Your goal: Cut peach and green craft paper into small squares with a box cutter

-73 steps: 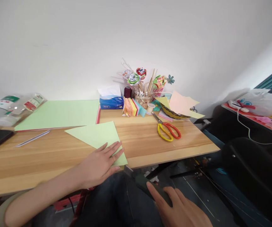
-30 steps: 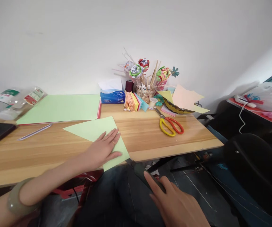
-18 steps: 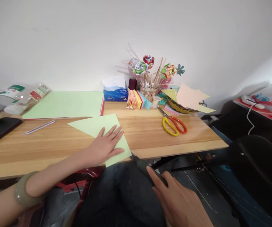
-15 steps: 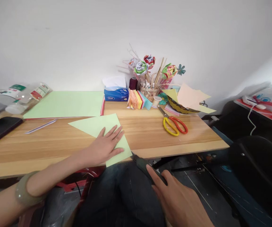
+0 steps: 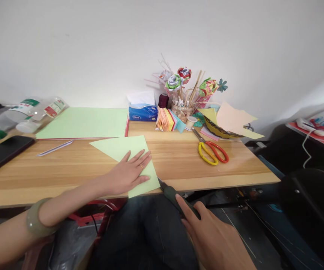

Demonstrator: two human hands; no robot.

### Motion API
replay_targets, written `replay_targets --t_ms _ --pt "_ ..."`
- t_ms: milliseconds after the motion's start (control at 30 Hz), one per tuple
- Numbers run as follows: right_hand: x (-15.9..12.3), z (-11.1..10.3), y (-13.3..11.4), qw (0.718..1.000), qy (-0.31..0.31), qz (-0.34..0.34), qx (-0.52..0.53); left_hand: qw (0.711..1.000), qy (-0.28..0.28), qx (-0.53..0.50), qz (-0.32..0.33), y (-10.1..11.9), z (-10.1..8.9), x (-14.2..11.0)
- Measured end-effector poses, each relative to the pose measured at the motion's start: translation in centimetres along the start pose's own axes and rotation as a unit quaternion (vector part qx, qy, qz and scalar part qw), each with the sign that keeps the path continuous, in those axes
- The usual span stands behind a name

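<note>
My left hand lies flat with fingers spread on a folded light green paper, pressing it to the table near the front edge. The paper tapers to a point at its left and its lower corner juts past the table edge. My right hand is wrapped round the dark green handle of a knife. Its blade points up and left, and the tip meets the paper's right edge close to the lower right corner. Whether the blade sits inside the fold I cannot tell.
Scissors with yellow and red handles lie to the right. Behind are a tissue pack, folded coloured papers and a basket of paper flowers. Large green sheets, a phone and plastic bottles are left.
The view has shifted a little, so everything appears farther right. The knife tip has moved slightly up along the paper's right edge. My left hand stays flat on the paper.
</note>
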State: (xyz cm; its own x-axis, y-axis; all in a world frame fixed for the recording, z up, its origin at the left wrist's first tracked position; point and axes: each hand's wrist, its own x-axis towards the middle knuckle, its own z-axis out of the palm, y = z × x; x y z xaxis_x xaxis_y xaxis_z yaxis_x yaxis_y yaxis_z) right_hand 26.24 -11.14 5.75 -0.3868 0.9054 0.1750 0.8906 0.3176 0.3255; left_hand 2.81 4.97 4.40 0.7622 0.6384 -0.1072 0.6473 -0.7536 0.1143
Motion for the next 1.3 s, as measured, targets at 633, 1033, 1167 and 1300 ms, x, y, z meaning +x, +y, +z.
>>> replay_targets --t_ms 633,1033,1167,1300 --pt "2.6 0.9 2.0 0.999 0.035 -0.019 0.034 0.999 0.030 0.038 -0.003 -1.3 -0.2 3.1" --pt "2.0 1.3 3.2 0.999 -0.020 -0.031 0.022 0.999 0.014 0.036 -0.010 -1.2 0.0 3.3" --pt "2.4 1.5 3.0 0.999 -0.022 -0.018 0.039 0.999 0.008 0.038 -0.010 -1.1 -0.1 3.2" --pt "3.0 1.8 2.8 0.999 0.003 -0.024 0.044 0.999 0.010 0.034 -0.010 -1.1 -0.1 3.3"
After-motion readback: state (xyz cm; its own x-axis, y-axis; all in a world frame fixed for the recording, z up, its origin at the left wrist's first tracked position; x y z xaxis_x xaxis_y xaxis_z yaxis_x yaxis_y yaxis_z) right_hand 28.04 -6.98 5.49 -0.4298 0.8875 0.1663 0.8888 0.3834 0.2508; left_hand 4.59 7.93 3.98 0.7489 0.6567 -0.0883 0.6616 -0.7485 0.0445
